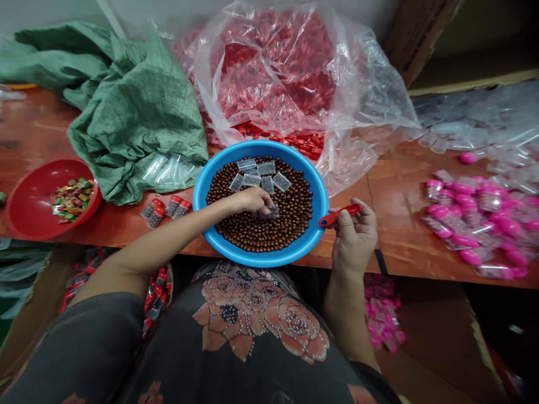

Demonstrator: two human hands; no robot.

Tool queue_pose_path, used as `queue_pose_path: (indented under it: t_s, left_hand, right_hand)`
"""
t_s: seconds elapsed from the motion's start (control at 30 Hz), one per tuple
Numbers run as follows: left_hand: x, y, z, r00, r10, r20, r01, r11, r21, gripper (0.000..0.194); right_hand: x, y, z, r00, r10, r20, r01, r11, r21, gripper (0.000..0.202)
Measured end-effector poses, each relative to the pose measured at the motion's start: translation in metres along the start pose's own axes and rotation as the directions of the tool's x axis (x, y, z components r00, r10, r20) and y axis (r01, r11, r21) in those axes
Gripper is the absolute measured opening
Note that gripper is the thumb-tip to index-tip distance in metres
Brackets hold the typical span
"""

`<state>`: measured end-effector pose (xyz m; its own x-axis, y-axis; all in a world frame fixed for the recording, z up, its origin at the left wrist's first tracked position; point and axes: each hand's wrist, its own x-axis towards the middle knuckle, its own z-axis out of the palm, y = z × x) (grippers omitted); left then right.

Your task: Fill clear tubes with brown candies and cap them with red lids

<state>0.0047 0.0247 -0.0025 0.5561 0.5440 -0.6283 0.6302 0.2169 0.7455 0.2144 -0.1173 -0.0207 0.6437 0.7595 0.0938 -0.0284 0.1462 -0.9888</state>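
Note:
A blue basin [197, 205] stands before me at the table's edge, filled with small round brown balls [261, 238]. Several small clear plastic boxes [266, 168] lie on the balls toward the far side. My left hand [254, 200] reaches over the basin, its fingers closed on another clear plastic box [273, 212] just above or touching the balls. Just right of the rim, my right hand [354, 235] grips a red plastic spoon [330, 219] between thumb and fingers. The end with a hole points toward the basin; the other end is partly hidden by fingers.
Left are a red bowl [27, 193] of wrapped candies, a green sack [143, 118] and several filled red-capped boxes [156, 211]. Behind the basin sits a clear bag [278, 67] of red parts. Pink-capped containers [480, 216] pile up at right. Open cartons stand below the table [404, 213].

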Motion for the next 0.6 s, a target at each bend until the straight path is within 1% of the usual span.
queue_pose_path:
  t_s: [0.03, 0.1, 0.2, 0.33, 0.43, 0.53, 0.6]
  left_hand:
    - [0.004, 0.002, 0.004, 0.999, -0.023, -0.026, 0.024, 0.999, 0.038, 0.019]
    - [0.013, 0.006, 0.011, 0.998, -0.045, -0.042, 0.048, 0.997, 0.060, 0.016]
    - [0.021, 0.011, 0.020, 0.999, -0.039, -0.015, 0.039, 0.999, 0.019, 0.016]
    - [0.025, 0.015, 0.027, 1.000, -0.012, 0.029, 0.013, 0.998, -0.060, 0.013]
    - [0.027, 0.013, 0.028, 0.997, 0.018, 0.069, -0.007, 0.987, -0.158, 0.013]
    - [0.028, 0.009, 0.027, 0.989, 0.060, 0.132, -0.017, 0.952, -0.306, 0.016]
    - [0.026, 0.007, 0.025, 0.984, 0.083, 0.160, -0.018, 0.928, -0.373, 0.019]
  right_hand:
    - [0.000, 0.000, 0.000, 1.000, -0.002, -0.002, 0.002, 1.000, 0.003, 0.044]
    - [-0.001, 0.000, -0.002, 1.000, -0.010, -0.010, 0.010, 1.000, 0.016, 0.044]
    - [-0.001, 0.000, -0.005, 1.000, -0.019, -0.020, 0.019, 1.000, 0.007, 0.045]
    - [-0.001, 0.000, -0.007, 1.000, -0.006, -0.025, 0.006, 1.000, 0.006, 0.044]
    - [-0.001, -0.002, -0.004, 1.000, 0.013, -0.020, -0.012, 0.999, 0.034, 0.041]
    - [-0.001, -0.004, 0.000, 0.999, 0.022, -0.025, -0.020, 0.996, 0.085, 0.039]
    - [-0.001, -0.005, 0.000, 0.999, 0.021, -0.029, -0.018, 0.991, 0.131, 0.038]
